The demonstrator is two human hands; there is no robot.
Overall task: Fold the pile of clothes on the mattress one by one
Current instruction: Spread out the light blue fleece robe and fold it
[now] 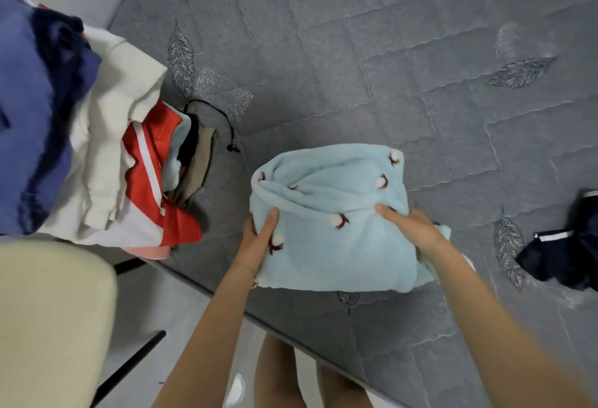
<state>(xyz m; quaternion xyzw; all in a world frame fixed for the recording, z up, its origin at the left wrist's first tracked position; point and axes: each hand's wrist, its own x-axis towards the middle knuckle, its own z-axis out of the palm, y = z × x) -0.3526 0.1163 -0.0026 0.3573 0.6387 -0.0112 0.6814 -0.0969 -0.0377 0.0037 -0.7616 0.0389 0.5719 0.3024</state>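
A light blue fleece garment (330, 200) with small white-and-brown cotton flowers lies folded into a thick bundle near the front edge of the grey quilted mattress (356, 68). My left hand (259, 239) grips its left side, thumb on top and fingers underneath. My right hand (411, 229) grips its right side the same way. The pile of unfolded clothes (97, 149) lies at the left: a blue knit, a navy piece, a cream top, a red-and-white garment and a khaki piece with a black drawstring.
A dark navy garment with white trim (563, 255) lies at the mattress's right edge. A cream-coloured chair (48, 326) with black legs stands on the pale floor at lower left. My legs stand against the mattress's front edge (291, 326).
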